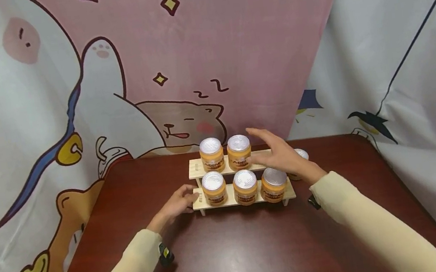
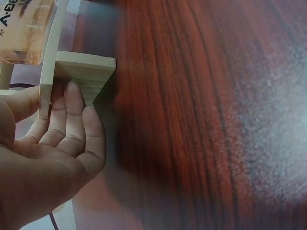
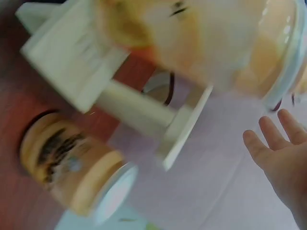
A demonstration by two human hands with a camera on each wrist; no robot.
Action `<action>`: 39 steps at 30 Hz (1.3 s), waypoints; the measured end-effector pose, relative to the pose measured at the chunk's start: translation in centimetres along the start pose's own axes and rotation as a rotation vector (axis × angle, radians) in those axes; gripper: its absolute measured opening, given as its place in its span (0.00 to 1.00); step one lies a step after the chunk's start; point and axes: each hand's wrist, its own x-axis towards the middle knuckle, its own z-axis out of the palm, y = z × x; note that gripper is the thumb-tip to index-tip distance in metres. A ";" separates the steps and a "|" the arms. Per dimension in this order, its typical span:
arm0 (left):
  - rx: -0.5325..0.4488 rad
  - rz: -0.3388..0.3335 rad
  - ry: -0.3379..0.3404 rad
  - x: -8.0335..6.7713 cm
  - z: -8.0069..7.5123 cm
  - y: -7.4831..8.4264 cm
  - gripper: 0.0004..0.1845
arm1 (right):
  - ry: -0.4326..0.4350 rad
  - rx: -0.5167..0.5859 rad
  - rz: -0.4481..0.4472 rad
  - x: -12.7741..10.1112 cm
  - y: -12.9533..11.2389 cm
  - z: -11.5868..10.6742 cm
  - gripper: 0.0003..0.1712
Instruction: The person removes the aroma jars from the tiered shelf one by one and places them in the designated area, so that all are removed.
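Pale wood makes up the two-tier step rack (image 1: pixel 230 194) standing on the dark reddish-brown wooden table (image 1: pixel 236 263). My left hand (image 1: pixel 177 202) grips the left end of its lower board: the thumb (image 2: pixel 21 103) lies against one face while the fingers (image 2: pixel 74 129) curl beneath, clamped on the wood. My right hand (image 1: pixel 281 155) holds nothing; its fingers are apart, thumb spread from index, over the right part of the upper board. It is just beside the upper right jar (image 1: pixel 239 154), an orange-yellow plastic-looking cylinder with dark lettering and a silvery lid; I cannot tell whether my thumb touches it. To that jar's left sits a matching upper left jar (image 1: pixel 212 156). Three more of the kind line the lower board: the lower left jar (image 1: pixel 214 190), lower middle jar (image 1: pixel 245 189) and lower right jar (image 1: pixel 274 186). Another, the loose jar (image 3: pixel 79 165), stands on the table beyond the rack's right end, partly hidden behind my right hand from above.
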 end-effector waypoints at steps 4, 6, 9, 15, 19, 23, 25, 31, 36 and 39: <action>-0.005 0.004 -0.011 -0.1 -0.1 0.0 0.21 | -0.040 -0.029 -0.045 1.2 -1.3 1.1 0.49; -0.007 0.006 -0.016 -0.1 -0.1 0.1 0.21 | -0.049 -0.025 -0.042 1.5 -1.5 1.5 0.48; -0.012 0.007 -0.016 0.0 -0.1 0.1 0.20 | -0.052 -0.014 -0.041 1.9 -1.5 1.8 0.46; -0.021 0.008 -0.015 0.1 -0.1 -0.1 0.19 | -0.037 0.025 -0.029 2.2 -1.3 2.4 0.41; -0.026 0.001 -0.010 0.1 -0.1 -0.2 0.18 | -0.045 0.059 0.005 2.5 -1.3 2.8 0.40; -0.021 0.010 -0.021 0.1 -0.1 -0.2 0.19 | -0.046 0.073 0.018 2.7 -1.1 3.2 0.40; -0.024 0.012 -0.026 0.1 -0.2 -0.2 0.20 | -0.040 0.072 0.015 2.7 -1.0 3.3 0.40; -0.031 0.024 -0.035 0.0 -0.2 -0.1 0.21 | -0.026 0.062 0.000 2.8 -0.9 3.4 0.40; -0.027 0.022 -0.032 0.0 -0.2 0.0 0.21 | -0.021 0.063 -0.013 3.0 -0.8 3.4 0.39; -0.021 0.020 -0.029 0.0 -0.3 0.0 0.21 | -0.016 0.070 -0.019 3.0 -0.8 3.3 0.39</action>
